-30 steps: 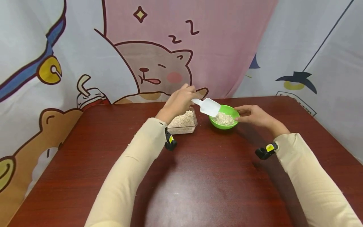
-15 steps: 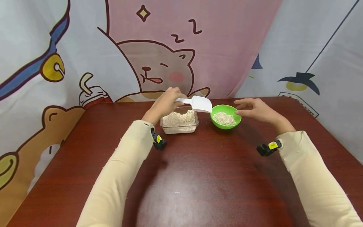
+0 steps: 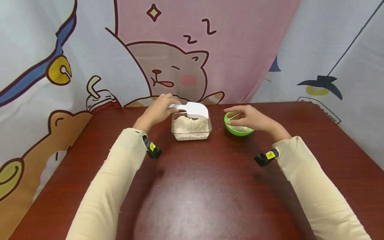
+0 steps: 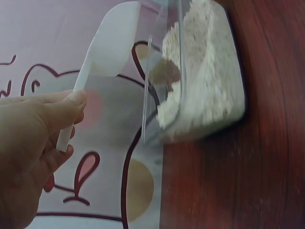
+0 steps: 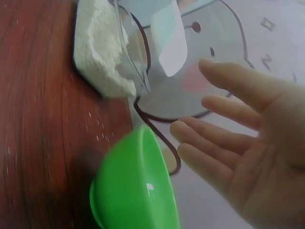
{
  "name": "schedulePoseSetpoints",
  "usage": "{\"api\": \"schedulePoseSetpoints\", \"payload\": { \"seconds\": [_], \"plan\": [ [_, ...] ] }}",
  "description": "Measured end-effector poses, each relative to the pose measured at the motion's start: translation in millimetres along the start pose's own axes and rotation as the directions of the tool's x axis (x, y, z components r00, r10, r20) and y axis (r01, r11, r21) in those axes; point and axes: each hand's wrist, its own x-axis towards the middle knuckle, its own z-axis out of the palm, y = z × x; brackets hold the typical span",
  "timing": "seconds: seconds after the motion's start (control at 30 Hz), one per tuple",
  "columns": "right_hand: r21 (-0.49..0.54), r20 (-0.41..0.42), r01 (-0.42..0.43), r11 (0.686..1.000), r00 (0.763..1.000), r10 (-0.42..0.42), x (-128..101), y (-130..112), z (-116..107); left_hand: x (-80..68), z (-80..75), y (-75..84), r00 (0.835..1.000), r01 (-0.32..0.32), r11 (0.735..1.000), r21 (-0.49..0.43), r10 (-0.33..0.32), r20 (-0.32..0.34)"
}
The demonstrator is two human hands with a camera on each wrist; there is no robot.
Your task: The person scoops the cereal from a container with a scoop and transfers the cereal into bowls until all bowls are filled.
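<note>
Nearest, the red-brown surface (image 3: 192,186). Left hand (image 3: 157,110) pinches the white scoop (image 3: 192,109), its long axis pointing right, over the clear oat tub (image 3: 191,127). Right hand (image 3: 250,118), fingers slack and holding nothing, hovers over the green bowl (image 3: 232,128) just beside.

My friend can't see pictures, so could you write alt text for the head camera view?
A left hand holds a white scoop over a clear box of oats, while the open right hand hovers over a green bowl on a red-brown table.

Glossy wood table (image 3: 210,186), clear plastic container (image 3: 191,133), shiny green bowl (image 5: 133,191).
</note>
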Motion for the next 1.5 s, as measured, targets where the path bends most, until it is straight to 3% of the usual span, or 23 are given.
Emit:
{"api": "schedulePoseSetpoints", "payload": {
  "seconds": [0.17, 0.3, 0.5, 0.73, 1.0, 1.2, 1.33, 1.5],
  "plan": [
    [-0.019, 0.032, 0.003, 1.0, 0.999, -0.003, 16, -7, 15, -10.4, -3.6, -9.7, 0.998, 0.061, 0.998, -0.005, -0.061, 0.032],
    [-0.057, 0.049, 0.028, 0.998, 0.998, -0.025, 27, -8, 28, -15.1, -3.6, -15.5, 0.999, 0.044, 0.999, 0.015, -0.044, 0.022],
    [0.023, 0.062, 0.052, 0.998, 0.997, -0.053, 41, -7, 48, -19.2, -2.0, -20.8, 0.999, 0.035, 0.998, 0.043, -0.036, 0.031],
    [0.064, 0.007, 0.043, 0.997, 0.999, -0.043, 45, 1, 64, -18.3, 1.0, -24.3, 0.996, 0.052, 0.995, 0.086, -0.058, 0.065],
    [0.094, -0.051, 0.044, 0.995, 0.998, -0.039, 46, 8, 72, -15.3, -9.3, -20.5, 0.987, 0.097, 0.982, 0.16, -0.115, 0.112],
    [0.109, -0.061, 0.043, 0.993, 0.997, -0.037, 45, 7, 74, -8.3, -22.9, -11.8, 0.975, 0.102, 0.957, 0.271, -0.15, 0.164],
    [0.093, -0.052, 0.027, 0.995, 0.998, -0.022, 45, 5, 73, -1.3, -33.0, -1.6, 0.965, 0.093, 0.926, 0.366, -0.174, 0.194],
    [0.087, -0.061, 0.026, 0.996, 0.998, -0.021, 44, 5, 72, 7.5, -34.7, 10.7, 0.963, 0.038, 0.896, 0.442, -0.151, 0.223]
  ]
}}
